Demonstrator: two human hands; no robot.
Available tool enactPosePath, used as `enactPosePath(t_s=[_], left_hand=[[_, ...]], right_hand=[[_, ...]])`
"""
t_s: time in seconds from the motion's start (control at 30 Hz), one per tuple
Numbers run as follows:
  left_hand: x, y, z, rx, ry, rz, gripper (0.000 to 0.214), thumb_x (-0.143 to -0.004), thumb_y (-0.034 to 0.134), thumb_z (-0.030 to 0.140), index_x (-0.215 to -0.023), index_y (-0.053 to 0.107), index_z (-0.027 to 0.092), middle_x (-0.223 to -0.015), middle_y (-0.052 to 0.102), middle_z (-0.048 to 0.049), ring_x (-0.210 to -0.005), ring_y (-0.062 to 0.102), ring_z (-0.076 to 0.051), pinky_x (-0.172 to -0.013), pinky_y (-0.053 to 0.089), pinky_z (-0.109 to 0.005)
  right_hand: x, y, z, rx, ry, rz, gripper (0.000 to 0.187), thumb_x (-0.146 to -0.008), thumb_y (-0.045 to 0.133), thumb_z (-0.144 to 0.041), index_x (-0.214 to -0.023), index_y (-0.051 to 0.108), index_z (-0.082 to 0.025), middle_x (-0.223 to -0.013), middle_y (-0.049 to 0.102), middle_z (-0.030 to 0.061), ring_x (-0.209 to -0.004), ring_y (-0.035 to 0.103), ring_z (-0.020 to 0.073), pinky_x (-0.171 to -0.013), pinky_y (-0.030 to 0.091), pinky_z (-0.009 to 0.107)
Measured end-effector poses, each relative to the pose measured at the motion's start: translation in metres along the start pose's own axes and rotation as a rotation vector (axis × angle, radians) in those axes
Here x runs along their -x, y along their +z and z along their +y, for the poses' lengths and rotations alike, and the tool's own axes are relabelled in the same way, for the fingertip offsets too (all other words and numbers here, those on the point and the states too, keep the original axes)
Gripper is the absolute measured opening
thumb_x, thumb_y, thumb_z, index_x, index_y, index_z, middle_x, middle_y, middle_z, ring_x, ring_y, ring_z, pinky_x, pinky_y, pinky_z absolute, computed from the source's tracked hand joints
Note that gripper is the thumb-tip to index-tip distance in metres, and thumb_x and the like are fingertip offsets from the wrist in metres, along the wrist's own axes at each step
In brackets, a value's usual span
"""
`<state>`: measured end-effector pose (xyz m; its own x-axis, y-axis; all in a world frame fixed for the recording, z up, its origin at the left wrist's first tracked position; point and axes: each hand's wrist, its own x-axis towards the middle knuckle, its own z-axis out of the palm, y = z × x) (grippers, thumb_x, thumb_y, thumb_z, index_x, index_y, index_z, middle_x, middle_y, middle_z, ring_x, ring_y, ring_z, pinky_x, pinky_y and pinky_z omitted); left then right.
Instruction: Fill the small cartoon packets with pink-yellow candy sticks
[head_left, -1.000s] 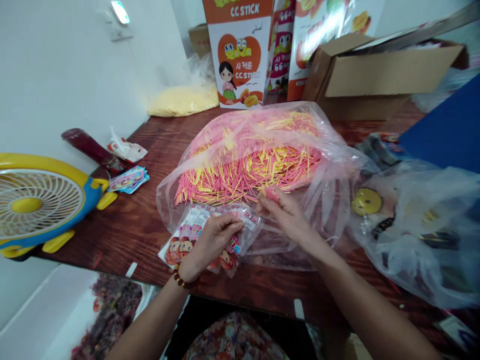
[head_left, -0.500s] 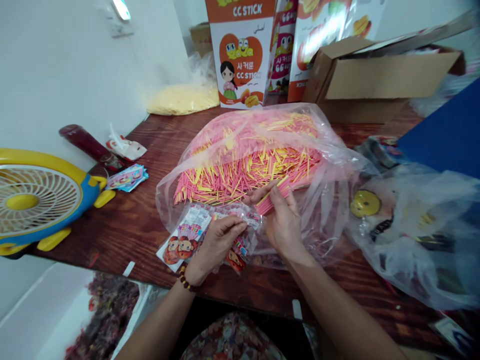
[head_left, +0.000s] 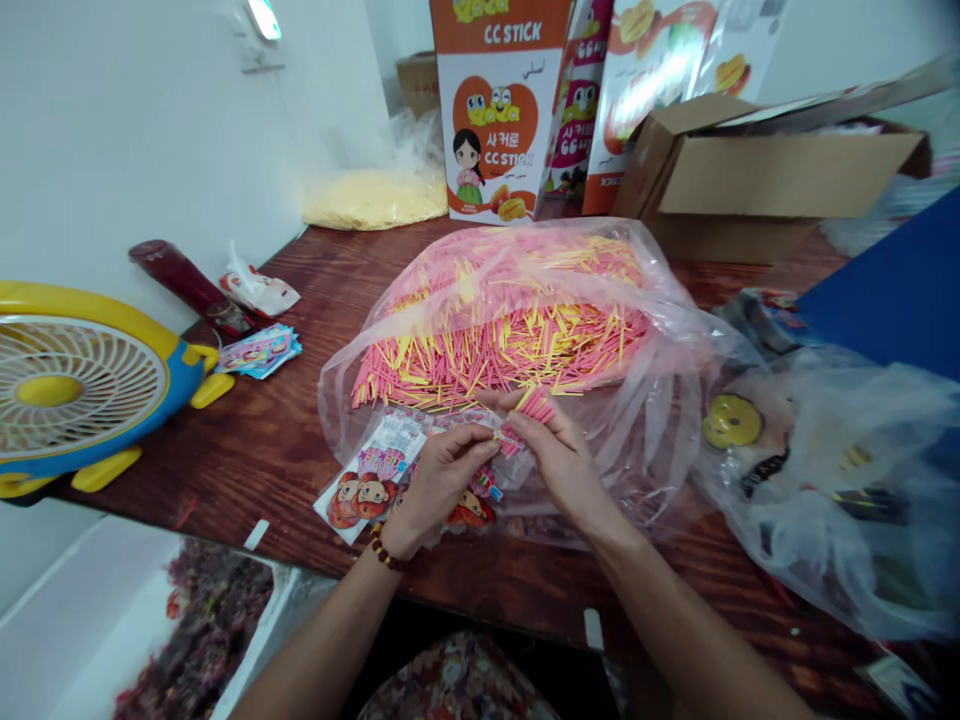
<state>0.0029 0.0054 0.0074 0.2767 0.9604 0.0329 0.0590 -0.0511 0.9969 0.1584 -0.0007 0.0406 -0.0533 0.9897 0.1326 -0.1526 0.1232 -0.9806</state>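
A big clear plastic bag (head_left: 660, 330) full of pink and yellow candy sticks (head_left: 495, 345) lies in the middle of the wooden table (head_left: 277, 440). My right hand (head_left: 559, 455) pinches a small bunch of pink sticks (head_left: 529, 412) at the bag's near edge. My left hand (head_left: 439, 478) grips the mouth of a small printed packet (head_left: 367, 480) with cartoon faces; the stick ends touch that opening. More such packets lie under my left hand.
A yellow and blue fan (head_left: 75, 385) stands at the left edge. A dark red bottle (head_left: 187, 285), a white wrapper and a few packets (head_left: 259, 350) lie near the wall. CC Stick cartons (head_left: 499, 110) and an open cardboard box (head_left: 750, 170) stand behind. Another plastic bag (head_left: 840, 470) lies right.
My right hand pulled a bunch of sticks out of the pile and brought them down to the packet mouth held by my left hand. The view shifted slightly.
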Motion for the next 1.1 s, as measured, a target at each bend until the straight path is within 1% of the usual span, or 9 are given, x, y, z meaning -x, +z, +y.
enactPosePath(t_s=[0.13,0.27,0.37,0.47,0.57,0.63,0.77,0.97,1.1], left_hand=[[-0.008,0.002,0.005,0.127,-0.001,-0.003,0.020,-0.083,0.070,0.035,-0.078,0.069,0.016,-0.073,0.061,0.0012,-0.068,0.051,-0.011,-0.066,0.042,-0.022],[-0.016,0.004,0.006,0.167,0.033,-0.023,0.017,-0.084,0.069,0.033,-0.085,0.073,0.017,-0.081,0.068,-0.0007,-0.075,0.057,-0.012,-0.074,0.045,-0.023],[-0.020,0.004,0.006,0.176,0.038,-0.004,0.019,-0.084,0.070,0.034,-0.085,0.075,0.017,-0.081,0.070,-0.0015,-0.073,0.058,-0.013,-0.072,0.047,-0.024],[-0.020,0.003,0.009,0.186,0.036,0.089,0.018,-0.082,0.071,0.035,-0.085,0.076,0.017,-0.082,0.072,-0.0018,-0.074,0.060,-0.014,-0.074,0.048,-0.026],[-0.017,0.000,0.016,0.130,0.094,0.110,0.016,-0.084,0.069,0.033,-0.087,0.077,0.019,-0.090,0.074,-0.0037,-0.084,0.064,-0.017,-0.081,0.050,-0.028],[-0.015,-0.001,0.021,0.070,0.183,0.116,0.015,-0.086,0.067,0.030,-0.090,0.077,0.021,-0.096,0.075,-0.0042,-0.089,0.065,-0.017,-0.085,0.050,-0.029],[-0.013,-0.001,0.030,-0.048,0.297,0.167,0.014,-0.088,0.065,0.028,-0.093,0.077,0.023,-0.097,0.074,-0.0049,-0.091,0.065,-0.018,-0.085,0.049,-0.030],[-0.015,-0.001,0.033,-0.005,0.236,0.228,0.017,-0.089,0.064,0.032,-0.088,0.077,0.021,-0.089,0.071,-0.0034,-0.084,0.062,-0.016,-0.081,0.049,-0.028],[-0.017,-0.005,0.027,0.220,0.039,0.156,0.019,-0.082,0.072,0.034,-0.093,0.076,0.019,-0.088,0.073,-0.0032,-0.080,0.063,-0.015,-0.080,0.050,-0.029]], right_hand=[[-0.006,-0.010,-0.010,0.115,-0.061,-0.036,0.037,-0.097,0.051,-0.042,-0.132,0.051,-0.029,-0.131,0.064,0.0071,-0.125,0.058,0.0202,-0.107,0.044,0.042],[-0.014,-0.022,-0.017,0.450,-0.159,-0.201,0.035,-0.098,0.049,-0.040,-0.129,0.059,-0.027,-0.137,0.061,0.0084,-0.128,0.055,0.0229,-0.111,0.039,0.046],[-0.016,-0.033,-0.020,0.535,-0.162,-0.306,0.035,-0.096,0.053,-0.038,-0.129,0.061,-0.026,-0.136,0.062,0.0090,-0.126,0.057,0.0241,-0.109,0.042,0.046],[-0.013,-0.044,-0.020,0.500,-0.100,-0.264,0.034,-0.092,0.060,-0.039,-0.123,0.063,-0.026,-0.124,0.068,0.0077,-0.112,0.064,0.0231,-0.092,0.052,0.039],[-0.009,-0.049,-0.019,0.556,-0.124,-0.170,0.017,-0.088,0.064,-0.036,-0.096,0.070,-0.022,-0.088,0.071,0.0031,-0.081,0.066,0.0186,-0.071,0.052,0.030],[-0.008,-0.047,-0.021,0.579,-0.179,-0.136,0.014,-0.089,0.063,-0.033,-0.085,0.070,-0.021,-0.078,0.068,0.0018,-0.073,0.063,0.0171,-0.068,0.049,0.029],[-0.013,-0.040,-0.030,0.539,-0.253,-0.121,0.014,-0.088,0.065,-0.033,-0.080,0.071,-0.022,-0.080,0.070,0.0024,-0.075,0.063,0.0178,-0.071,0.048,0.030],[-0.025,-0.035,-0.030,0.375,-0.122,-0.100,0.016,-0.081,0.070,-0.033,-0.072,0.069,-0.020,-0.067,0.065,0.0000,-0.065,0.059,0.0150,-0.062,0.046,0.027],[-0.028,-0.033,-0.020,0.184,0.049,-0.064,0.019,-0.076,0.072,-0.037,-0.071,0.068,-0.019,-0.062,0.063,-0.0015,-0.056,0.056,0.0128,-0.053,0.045,0.025]])
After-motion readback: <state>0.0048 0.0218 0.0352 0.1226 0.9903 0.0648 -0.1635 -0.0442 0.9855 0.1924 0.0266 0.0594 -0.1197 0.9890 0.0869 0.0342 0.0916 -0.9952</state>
